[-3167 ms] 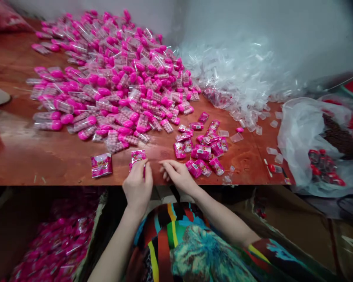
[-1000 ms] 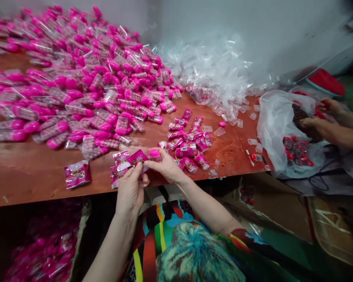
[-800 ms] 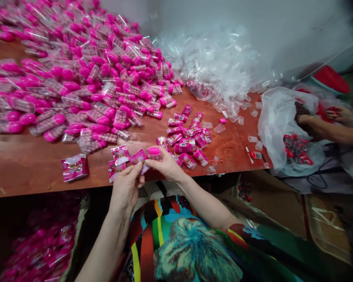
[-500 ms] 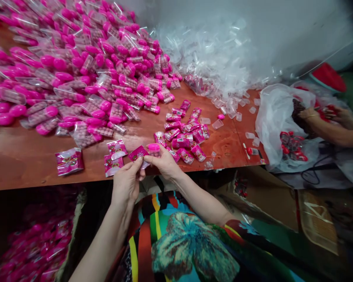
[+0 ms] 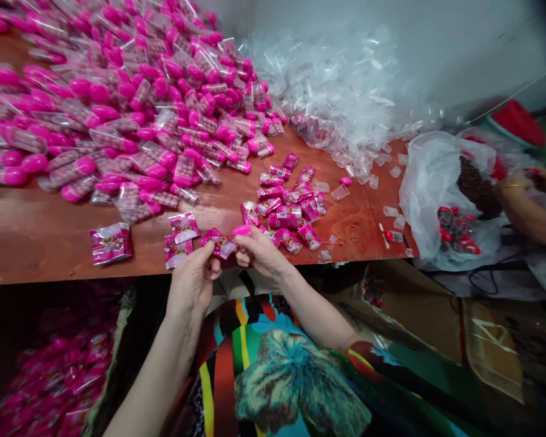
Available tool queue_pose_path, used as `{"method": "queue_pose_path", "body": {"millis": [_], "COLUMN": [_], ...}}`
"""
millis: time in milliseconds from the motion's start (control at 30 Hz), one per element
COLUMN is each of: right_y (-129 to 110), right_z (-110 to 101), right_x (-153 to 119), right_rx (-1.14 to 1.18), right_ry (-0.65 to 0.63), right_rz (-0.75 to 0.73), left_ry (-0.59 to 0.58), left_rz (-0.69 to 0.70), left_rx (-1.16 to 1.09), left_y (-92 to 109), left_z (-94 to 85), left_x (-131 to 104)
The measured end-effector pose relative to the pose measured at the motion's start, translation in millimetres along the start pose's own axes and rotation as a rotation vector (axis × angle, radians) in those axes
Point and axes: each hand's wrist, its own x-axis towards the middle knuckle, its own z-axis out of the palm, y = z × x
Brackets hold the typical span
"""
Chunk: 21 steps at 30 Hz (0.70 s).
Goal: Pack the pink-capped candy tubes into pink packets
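Note:
Between the thumb and fingers of my left hand (image 5: 192, 282) is the left end of a printed pink wrapper (image 5: 217, 241), with a pale strip at its right end. My right hand (image 5: 262, 252) is closed around a small bottle with a bright pink cap (image 5: 242, 230); its body is mostly hidden by my fingers. The two hands are close together at the table's front edge. Left of them lie loose wrappers (image 5: 184, 226) and a thicker stack of wrappers (image 5: 111, 244). Beyond my right hand sits a cluster of small wrapped bottles (image 5: 286, 217).
Clear pink-capped tubes of pink balls (image 5: 155, 121) are heaped at the back left. Clear plastic pieces (image 5: 346, 103) are piled against the wall. At right, a co-worker's hand (image 5: 519, 182) is near a white bag (image 5: 418, 176). A box of pink packs (image 5: 64, 376) stands below the table (image 5: 40, 243).
My right hand has turned, so the bottle's body is now hidden and mainly its cap shows. The wrapper's pale end is more visible. The co-worker's hand has moved right. The view has shifted slightly.

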Motion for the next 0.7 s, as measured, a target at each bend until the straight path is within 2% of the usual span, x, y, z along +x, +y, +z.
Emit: {"method": "queue_pose_path", "body": {"millis": [100, 167, 267, 400, 567, 700], "right_y": [-0.5, 1.1, 7.2, 20.2, 33.4, 27.7], "right_z": [-3.5, -1.9, 4.7, 12.6, 14.6, 13.0], "right_x": [-6.3, -11.2, -17.6, -20.6, -16.9, -17.4], "right_rx": [0.066, 0.035, -0.086, -0.222, -0.222, -0.242], "right_ry": [-0.09, -0.035, 0.116, 0.179, 0.192, 0.139], "right_rz": [0.047, 0.003, -0.115, -0.168, -0.187, -0.156], "left_ry": [0.091, 0.117, 0.134, 0.163, 0.058, -0.048], "left_rz": [0.047, 0.05, -0.001, -0.054, -0.063, -0.042], "left_rx": [-0.06, -0.094, -0.131, -0.16, -0.138, -0.044], "left_y": [2.4, 2.8, 1.9, 0.4, -2.0, -4.3], "left_z": [0.1, 1.8, 6.0, 11.0, 9.8, 2.7], "left_x": [1.8, 3.0, 4.3, 4.5, 3.2, 2.8]}}
